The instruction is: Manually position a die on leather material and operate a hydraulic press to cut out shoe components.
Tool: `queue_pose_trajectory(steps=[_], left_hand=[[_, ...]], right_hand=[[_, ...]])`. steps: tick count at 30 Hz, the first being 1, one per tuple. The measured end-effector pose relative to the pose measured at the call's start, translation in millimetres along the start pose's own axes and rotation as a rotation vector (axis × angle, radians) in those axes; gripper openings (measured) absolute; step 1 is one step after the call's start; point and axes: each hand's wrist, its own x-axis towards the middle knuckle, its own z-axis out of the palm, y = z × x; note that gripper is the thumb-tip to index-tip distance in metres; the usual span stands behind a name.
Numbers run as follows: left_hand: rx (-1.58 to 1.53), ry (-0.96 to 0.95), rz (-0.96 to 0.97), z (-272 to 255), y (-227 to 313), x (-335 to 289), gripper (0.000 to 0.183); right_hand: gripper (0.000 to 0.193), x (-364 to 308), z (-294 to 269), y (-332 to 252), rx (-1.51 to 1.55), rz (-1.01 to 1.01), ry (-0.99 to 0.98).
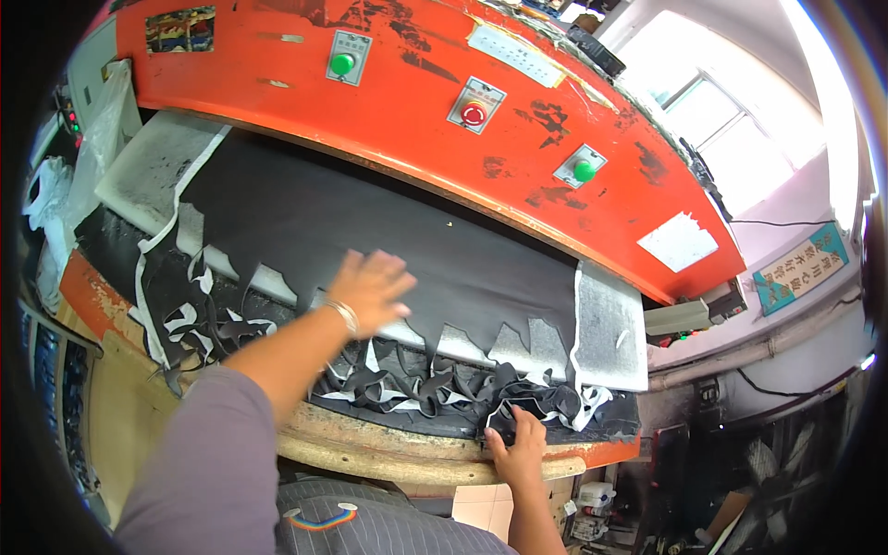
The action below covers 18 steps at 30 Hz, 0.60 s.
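Note:
My left hand (370,291) is spread flat, fingers apart, over a wide black sheet (388,222) that looks like leather or synthetic leather. A bracelet circles that wrist. At the front edge of the table, my right hand (524,446) curls its thumb and fingers around a black scrap strip (501,421) with a pale edge. More cut scraps (435,393), black on one side and whitish on the other, lie tangled along the sheet's jagged front edge. Under the sheet's sides show grey-white boards or pads (610,328).
A red machine beam (398,111) spans the back above the sheet, with green buttons (342,64) and a red stop button (473,114). The worn wooden table edge (388,462) runs before me. Plastic bags (51,199) hang at left; a window (717,116) is at right.

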Motion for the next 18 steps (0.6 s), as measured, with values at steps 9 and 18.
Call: queue_pose_trajectory(steps=[9,18], left_hand=[[-0.075,-0.718,-0.725,-86.8,-99.5,-177.8,0.082],[-0.326,0.348,-0.159,-147.5,-13.0,-132.8,0.018]], right_hand=[[0.046,21.0,-19.4,21.3,0.044,0.137,-0.290],[0.028,19.3,-53.9,15.1,-0.165,0.305,-0.421]])
